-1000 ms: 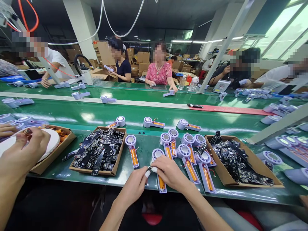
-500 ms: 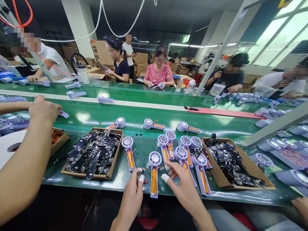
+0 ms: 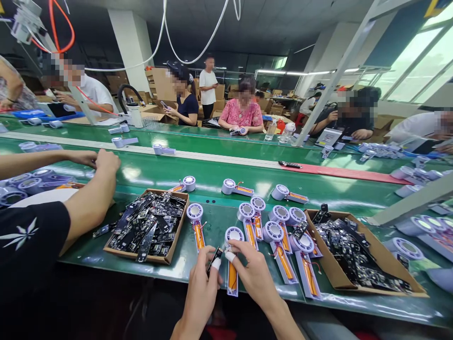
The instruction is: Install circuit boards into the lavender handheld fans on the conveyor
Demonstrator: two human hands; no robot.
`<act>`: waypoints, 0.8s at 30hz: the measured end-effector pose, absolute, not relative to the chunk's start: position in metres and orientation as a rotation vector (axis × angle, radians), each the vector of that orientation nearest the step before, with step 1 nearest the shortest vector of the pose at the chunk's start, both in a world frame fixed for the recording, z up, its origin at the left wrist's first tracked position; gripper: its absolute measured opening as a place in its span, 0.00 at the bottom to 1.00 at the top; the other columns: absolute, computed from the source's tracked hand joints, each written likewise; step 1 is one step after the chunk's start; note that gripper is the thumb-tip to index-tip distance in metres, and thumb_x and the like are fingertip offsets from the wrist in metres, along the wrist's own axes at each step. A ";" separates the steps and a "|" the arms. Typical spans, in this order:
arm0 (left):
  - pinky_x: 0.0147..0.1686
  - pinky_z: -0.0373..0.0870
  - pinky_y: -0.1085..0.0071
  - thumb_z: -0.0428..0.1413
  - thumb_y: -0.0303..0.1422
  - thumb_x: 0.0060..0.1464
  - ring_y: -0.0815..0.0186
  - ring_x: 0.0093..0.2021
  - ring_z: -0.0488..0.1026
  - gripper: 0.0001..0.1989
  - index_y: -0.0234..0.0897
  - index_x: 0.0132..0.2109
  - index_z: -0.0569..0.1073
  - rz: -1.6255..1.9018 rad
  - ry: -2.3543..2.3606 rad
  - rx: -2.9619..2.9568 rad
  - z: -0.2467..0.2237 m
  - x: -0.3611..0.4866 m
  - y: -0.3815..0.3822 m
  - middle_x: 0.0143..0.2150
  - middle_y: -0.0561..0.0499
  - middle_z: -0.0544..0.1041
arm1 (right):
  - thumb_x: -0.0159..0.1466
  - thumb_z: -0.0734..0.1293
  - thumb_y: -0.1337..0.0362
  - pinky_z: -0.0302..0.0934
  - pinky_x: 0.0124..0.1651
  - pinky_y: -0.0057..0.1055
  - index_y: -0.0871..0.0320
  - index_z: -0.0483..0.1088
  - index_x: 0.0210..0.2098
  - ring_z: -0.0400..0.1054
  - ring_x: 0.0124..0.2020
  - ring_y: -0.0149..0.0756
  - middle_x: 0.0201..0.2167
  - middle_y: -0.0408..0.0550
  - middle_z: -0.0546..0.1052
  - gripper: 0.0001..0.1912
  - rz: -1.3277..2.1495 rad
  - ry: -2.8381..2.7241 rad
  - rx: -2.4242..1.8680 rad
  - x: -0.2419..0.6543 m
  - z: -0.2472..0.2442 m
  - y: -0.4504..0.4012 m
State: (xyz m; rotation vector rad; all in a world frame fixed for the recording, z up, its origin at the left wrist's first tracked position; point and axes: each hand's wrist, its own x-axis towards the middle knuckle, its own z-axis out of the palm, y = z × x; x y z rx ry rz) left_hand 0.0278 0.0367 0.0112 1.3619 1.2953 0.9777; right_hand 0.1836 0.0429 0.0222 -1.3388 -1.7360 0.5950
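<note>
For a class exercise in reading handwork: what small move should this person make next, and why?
Probably lower the small black circuit board in the left hand toward the orange battery in the fan housing: the housing lies just below the board, and the right hand is at the board's tip.

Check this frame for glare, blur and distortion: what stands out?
Head view: the windows are blown out, light glares in streaks on the green conveyor belt, the wide lens bends the picture's edges, and the left hand and right hand show no marked motion blur.
</note>
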 end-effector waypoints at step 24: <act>0.30 0.73 0.70 0.48 0.32 0.59 0.64 0.30 0.78 0.11 0.40 0.47 0.71 0.965 1.304 1.424 0.019 0.030 0.033 0.42 0.47 0.80 | 0.64 0.60 0.74 0.61 0.40 0.37 0.55 0.67 0.36 0.65 0.38 0.41 0.34 0.47 0.71 0.09 0.329 -1.913 -1.393 0.178 0.030 0.045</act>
